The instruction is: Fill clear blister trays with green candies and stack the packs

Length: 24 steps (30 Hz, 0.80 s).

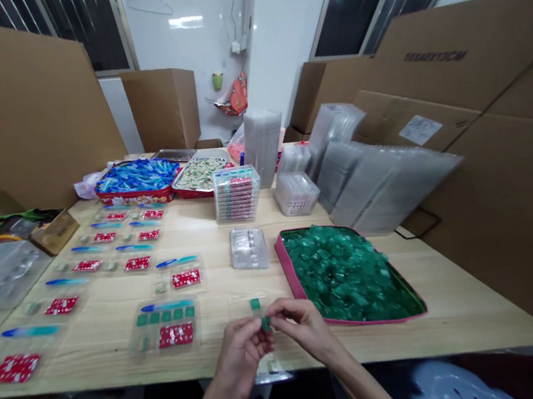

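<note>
My left hand and my right hand meet near the table's front edge. Both have their fingertips closed on a small green square piece. Another green square lies just beyond the fingers, on or in a clear plastic tray that the hands partly cover. To the right is a pink-rimmed tin heaped with green square pieces. On the left sits a clear tray holding a blue pen-like item, a row of green squares and a red patterned packet.
Several similar clear trays with red packets cover the table's left side. Behind stand a tin of blue items, a tray of small pale pieces, stacked filled trays and clear plastic stacks. Cardboard borders the right.
</note>
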Available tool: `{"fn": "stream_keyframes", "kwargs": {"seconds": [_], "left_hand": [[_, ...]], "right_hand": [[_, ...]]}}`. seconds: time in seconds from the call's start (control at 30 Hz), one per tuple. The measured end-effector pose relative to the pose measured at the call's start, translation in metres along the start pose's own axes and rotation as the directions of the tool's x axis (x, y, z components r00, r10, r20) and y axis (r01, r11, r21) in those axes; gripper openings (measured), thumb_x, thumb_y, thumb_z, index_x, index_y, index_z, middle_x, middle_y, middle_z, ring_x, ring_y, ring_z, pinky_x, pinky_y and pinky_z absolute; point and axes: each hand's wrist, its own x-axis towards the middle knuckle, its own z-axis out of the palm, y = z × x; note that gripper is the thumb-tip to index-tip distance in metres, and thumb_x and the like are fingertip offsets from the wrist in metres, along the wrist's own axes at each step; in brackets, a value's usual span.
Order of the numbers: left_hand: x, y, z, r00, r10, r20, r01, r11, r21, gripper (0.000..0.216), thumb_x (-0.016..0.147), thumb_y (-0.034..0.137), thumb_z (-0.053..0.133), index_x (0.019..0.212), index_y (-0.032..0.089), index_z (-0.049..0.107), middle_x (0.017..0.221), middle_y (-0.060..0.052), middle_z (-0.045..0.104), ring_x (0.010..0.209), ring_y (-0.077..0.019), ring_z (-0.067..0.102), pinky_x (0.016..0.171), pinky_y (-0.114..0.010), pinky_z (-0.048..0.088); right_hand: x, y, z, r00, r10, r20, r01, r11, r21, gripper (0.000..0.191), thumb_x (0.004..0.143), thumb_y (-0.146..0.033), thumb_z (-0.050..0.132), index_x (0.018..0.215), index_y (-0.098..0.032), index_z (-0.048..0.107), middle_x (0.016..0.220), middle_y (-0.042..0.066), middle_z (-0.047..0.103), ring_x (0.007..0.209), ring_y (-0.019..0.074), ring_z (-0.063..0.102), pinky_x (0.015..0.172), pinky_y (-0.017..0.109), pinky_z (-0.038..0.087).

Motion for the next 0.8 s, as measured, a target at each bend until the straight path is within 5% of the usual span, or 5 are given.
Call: {"fn": "stream_keyframes", "kwargs": {"seconds": [0.43, 0.8], "left_hand": [[-0.001, -0.001, -0.004, 0.998, 0.041, -0.055, -0.037, 0.996, 0.076, 0.032, 0.041, 0.022, 0.086, 0.057, 0.013, 0.060, 0.050, 0.003, 0.056, 0.045, -0.0073, 0.049, 0.049, -0.021, 0.035], [0.000, -0.011, -0.012, 0.998, 0.052, -0.043, -0.045, 0.988, 0.149, 0.031, 0.046, 0.027, 0.085, 0.057, 0.012, 0.060, 0.050, 0.002, 0.055, 0.047, -0.0079, 0.049, 0.051, -0.022, 0.035]], "right_hand": [[-0.018, 0.012, 0.019, 0.975, 0.222, -0.019, -0.196, 0.895, 0.401, 0.028, 0.065, -0.035, 0.078, 0.071, -0.018, 0.056, 0.063, -0.004, 0.053, 0.059, 0.0116, 0.050, 0.058, 0.022, 0.041], [-0.026, 0.015, 0.006, 0.997, 0.061, 0.046, -0.063, 0.996, 0.056, 0.014, 0.071, -0.030, 0.070, 0.074, -0.017, 0.064, 0.076, 0.002, 0.059, 0.069, 0.0149, 0.055, 0.065, 0.026, 0.045]]}}
